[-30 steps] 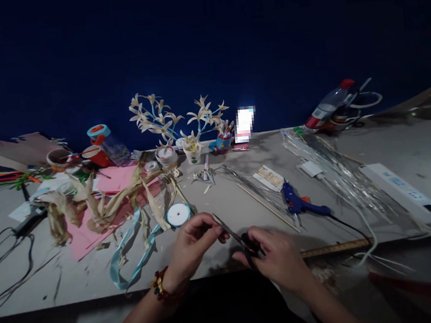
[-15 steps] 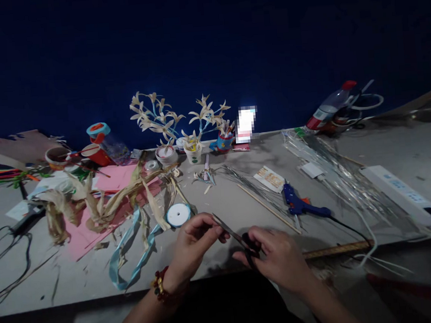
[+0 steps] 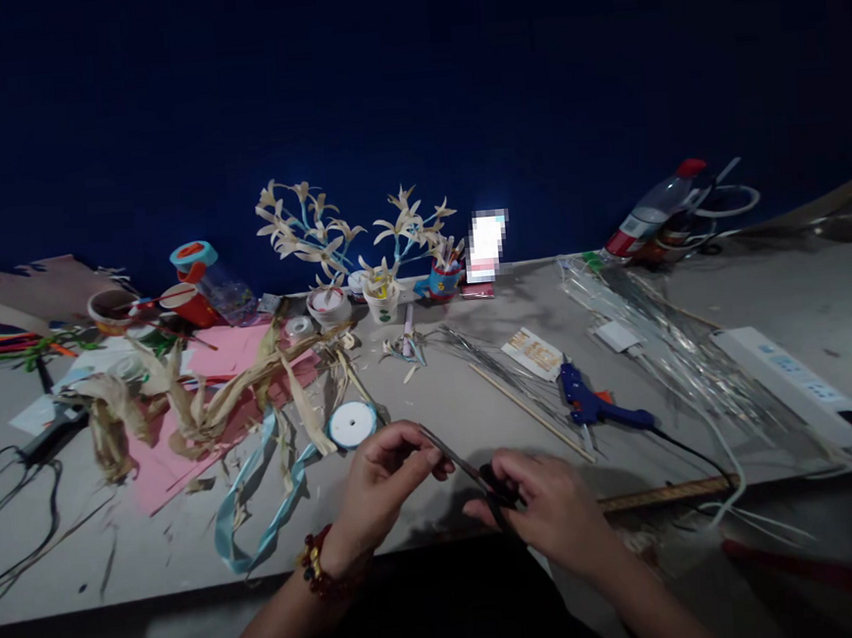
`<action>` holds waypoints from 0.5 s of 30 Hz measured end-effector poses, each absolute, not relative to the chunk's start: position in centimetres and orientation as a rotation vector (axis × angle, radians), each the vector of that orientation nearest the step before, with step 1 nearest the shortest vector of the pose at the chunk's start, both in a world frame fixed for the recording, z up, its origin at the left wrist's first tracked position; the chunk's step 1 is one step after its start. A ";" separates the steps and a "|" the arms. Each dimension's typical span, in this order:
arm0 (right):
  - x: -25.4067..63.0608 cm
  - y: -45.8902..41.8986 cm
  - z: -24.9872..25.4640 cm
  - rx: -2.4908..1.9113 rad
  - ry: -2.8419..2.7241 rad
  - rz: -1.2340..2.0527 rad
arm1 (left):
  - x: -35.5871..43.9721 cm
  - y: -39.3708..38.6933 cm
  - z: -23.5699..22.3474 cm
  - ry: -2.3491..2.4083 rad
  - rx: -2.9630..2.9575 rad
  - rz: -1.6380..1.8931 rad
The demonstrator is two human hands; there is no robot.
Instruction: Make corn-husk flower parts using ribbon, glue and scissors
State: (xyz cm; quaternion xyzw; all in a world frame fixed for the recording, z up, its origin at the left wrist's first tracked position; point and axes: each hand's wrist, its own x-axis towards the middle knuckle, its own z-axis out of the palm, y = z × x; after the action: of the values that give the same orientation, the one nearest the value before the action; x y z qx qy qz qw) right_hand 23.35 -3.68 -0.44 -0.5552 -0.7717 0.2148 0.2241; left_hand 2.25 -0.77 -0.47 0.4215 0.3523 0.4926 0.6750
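Right now, both hands are raised over the near edge of the table (image 3: 446, 386). The right hand (image 3: 551, 506) grasps a pair of scissors (image 3: 461, 462) by the dark handles, and the blades, which look close together, point away toward the left hand (image 3: 398, 478). Those blades reach the left hand's fingertips; whether they touch is unclear. The left hand has its thumb and fingers drawn together, but I cannot tell whether something small is pinched between them. A beaded bracelet (image 3: 315, 567) circles the left wrist.

Just beyond the left hand lies a spool (image 3: 353, 425), with light-blue ribbon (image 3: 228, 541) looping out to that hand's left. Farther left, dried husks (image 3: 254, 387) lie across pink paper (image 3: 159, 478). Beyond the right hand are a wooden stick (image 3: 529, 409) and, to its right, a blue glue gun (image 3: 591, 404). Well past both hands, pale flowers (image 3: 316, 234) stand above small cups (image 3: 383, 308) along the wall.
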 end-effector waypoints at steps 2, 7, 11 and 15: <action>23.4 -3.6 -0.4 -1.535 -2.123 0.667 | 2.2 -0.8 -0.5 0.802 0.959 1.102; 23.6 -3.5 -0.6 -1.514 -2.109 0.742 | 2.1 -0.8 -0.5 0.810 0.984 1.079; 23.9 -3.4 -0.7 -1.555 -2.106 0.753 | 2.0 -0.7 -0.4 0.815 1.007 1.050; 24.8 -3.1 -1.4 -1.704 -2.095 0.756 | 1.9 -0.8 -0.3 0.836 1.007 1.032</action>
State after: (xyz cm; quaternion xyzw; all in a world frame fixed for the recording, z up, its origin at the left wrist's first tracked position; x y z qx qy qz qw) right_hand 24.80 -3.14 -1.36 -0.5989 -0.7365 0.2658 0.1679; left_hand 1.89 -0.84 -0.31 0.4471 0.3711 0.4583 0.6726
